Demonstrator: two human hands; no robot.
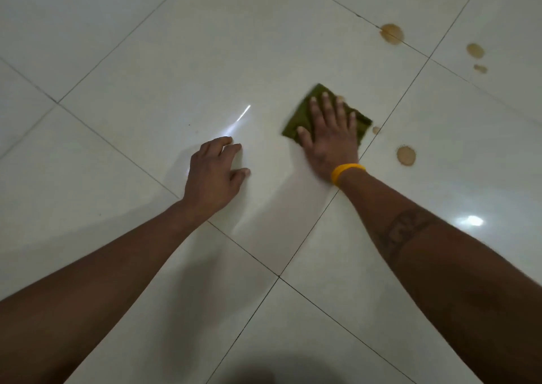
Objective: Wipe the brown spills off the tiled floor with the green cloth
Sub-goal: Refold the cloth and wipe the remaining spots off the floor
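Note:
The green cloth (305, 111) lies flat on the white tiled floor (176, 46), right of centre. My right hand (330, 133) presses down on it with straight, spread fingers; a yellow band circles that wrist. My left hand (212, 174) rests on the bare floor to the left, its fingers bent with the tips touching the tile, holding nothing. Brown spills dot the floor to the right: a round one (406, 155) close to my right wrist, a tiny one (375, 130) at the cloth's right edge, a large one (391, 34) on a grout line farther off, and two smaller ones (475, 51) beyond.
Dark grout lines (390, 114) cross the glossy tiles diagonally. Bright light reflections (470, 221) shine on the floor at the right and near my left hand. A dark shadow lies at the bottom centre.

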